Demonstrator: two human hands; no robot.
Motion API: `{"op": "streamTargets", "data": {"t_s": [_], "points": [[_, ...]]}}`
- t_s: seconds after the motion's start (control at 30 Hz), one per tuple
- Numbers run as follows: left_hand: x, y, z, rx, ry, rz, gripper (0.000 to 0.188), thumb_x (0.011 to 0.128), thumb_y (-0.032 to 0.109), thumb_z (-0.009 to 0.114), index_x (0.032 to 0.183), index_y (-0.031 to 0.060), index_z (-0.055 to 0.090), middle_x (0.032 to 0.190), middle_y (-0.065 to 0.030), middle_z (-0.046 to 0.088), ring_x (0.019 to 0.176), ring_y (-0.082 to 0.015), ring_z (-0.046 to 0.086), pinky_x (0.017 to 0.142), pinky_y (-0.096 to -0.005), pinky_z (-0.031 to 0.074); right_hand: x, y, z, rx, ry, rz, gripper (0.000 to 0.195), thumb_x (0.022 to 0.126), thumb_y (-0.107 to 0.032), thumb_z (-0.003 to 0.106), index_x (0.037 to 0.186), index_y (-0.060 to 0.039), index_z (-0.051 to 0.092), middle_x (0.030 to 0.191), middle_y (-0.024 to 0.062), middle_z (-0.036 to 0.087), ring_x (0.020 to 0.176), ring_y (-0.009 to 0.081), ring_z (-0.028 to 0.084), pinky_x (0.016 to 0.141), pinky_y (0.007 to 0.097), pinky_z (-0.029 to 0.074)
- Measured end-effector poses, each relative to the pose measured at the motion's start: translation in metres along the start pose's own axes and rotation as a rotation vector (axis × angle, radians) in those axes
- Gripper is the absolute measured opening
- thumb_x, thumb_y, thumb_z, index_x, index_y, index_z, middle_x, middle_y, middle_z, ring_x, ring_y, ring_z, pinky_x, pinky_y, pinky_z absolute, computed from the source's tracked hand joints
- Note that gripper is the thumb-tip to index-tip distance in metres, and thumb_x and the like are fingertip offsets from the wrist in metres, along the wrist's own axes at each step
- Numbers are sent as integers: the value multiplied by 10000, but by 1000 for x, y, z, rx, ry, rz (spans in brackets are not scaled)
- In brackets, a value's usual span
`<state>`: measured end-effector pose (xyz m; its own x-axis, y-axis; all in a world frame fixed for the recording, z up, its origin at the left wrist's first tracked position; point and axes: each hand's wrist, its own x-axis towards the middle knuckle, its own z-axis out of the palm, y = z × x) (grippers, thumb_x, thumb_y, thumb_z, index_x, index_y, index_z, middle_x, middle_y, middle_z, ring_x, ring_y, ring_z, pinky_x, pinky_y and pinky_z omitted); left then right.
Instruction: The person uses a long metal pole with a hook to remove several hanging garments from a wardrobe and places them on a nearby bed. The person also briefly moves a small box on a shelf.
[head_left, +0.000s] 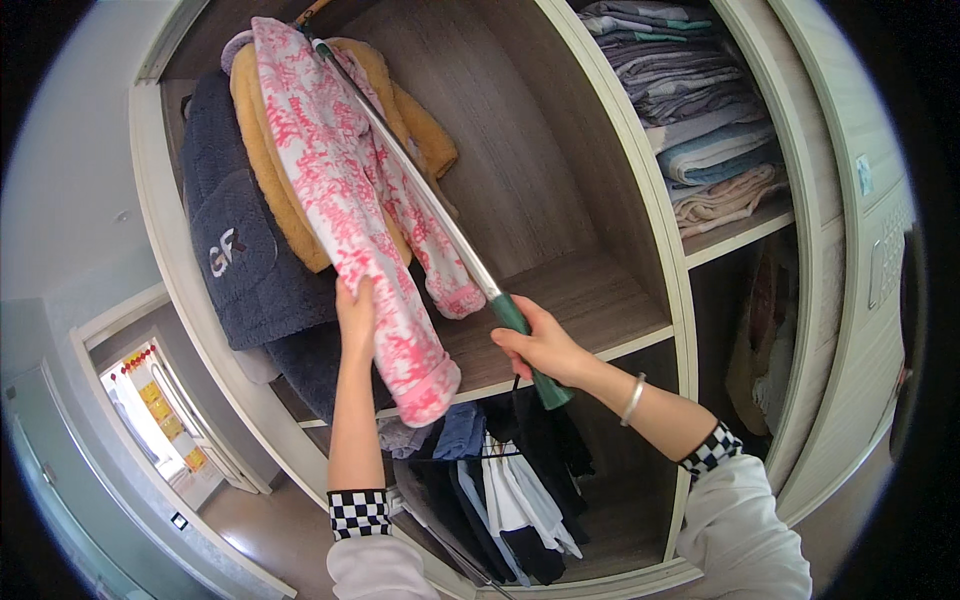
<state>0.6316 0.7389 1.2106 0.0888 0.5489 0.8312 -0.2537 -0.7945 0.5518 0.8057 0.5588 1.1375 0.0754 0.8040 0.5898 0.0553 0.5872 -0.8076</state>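
Observation:
Pink-and-white patterned pajama trousers or a similar long garment hang at the upper left of the wardrobe. My left hand is at the garment's lower left edge, thumb on the cloth, its other fingers hidden behind it. My right hand grips the green handle of a metal pole, which slants up across the garment to the hanger area. Whether the pole's tip is hooked on the hanger is too small to tell. A yellow fleece garment and a dark blue fleece garment hang just to the left.
Folded textiles are stacked on a shelf at the upper right. Below the wooden shelf board, dark and white clothes hang in a lower compartment. A white upright divider runs between the compartments. A doorway stands at the left.

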Motion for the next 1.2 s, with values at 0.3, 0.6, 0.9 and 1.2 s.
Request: {"op": "streamTargets", "data": {"t_s": [0.3, 0.6, 0.9, 1.2], "points": [[-16, 41, 97, 722, -87, 522, 641, 747, 244, 566, 1234, -52, 274, 1184, -240, 390, 1083, -338, 414, 883, -368, 355, 74, 33, 10, -218, 178, -319, 489, 766, -130, 532, 1180, 23, 322, 731, 118, 544, 427, 147, 513, 396, 278, 412], [28, 42, 120, 175, -211, 190, 655, 794, 215, 552, 1263, -72, 197, 1048, -179, 515, 850, -179, 554, 714, -256, 439, 68, 31, -20, -426, 288, -256, 505, 771, -138, 528, 1199, 17, 308, 612, 105, 527, 429, 147, 516, 400, 275, 416], [51, 41, 120, -99, -298, 161, 492, 817, 151, 505, 1213, -23, 271, 780, -107, 573, 627, -131, 546, 552, -241, 443, 41, 42, 0, -654, 451, -376, 472, 755, -158, 552, 1152, -16, 339, 747, 211, 554, 713, 351, 561, 613, 386, 436], [10, 100, 115, -379, -497, -15, 318, 886, 359, 322, 927, 61, 422, 673, -117, 571, 589, -199, 587, 497, -278, 464, -31, 15, 32, -565, 514, -318, 507, 776, -141, 563, 1206, -51, 309, 879, 131, 535, 771, 191, 549, 657, 294, 433]]}}
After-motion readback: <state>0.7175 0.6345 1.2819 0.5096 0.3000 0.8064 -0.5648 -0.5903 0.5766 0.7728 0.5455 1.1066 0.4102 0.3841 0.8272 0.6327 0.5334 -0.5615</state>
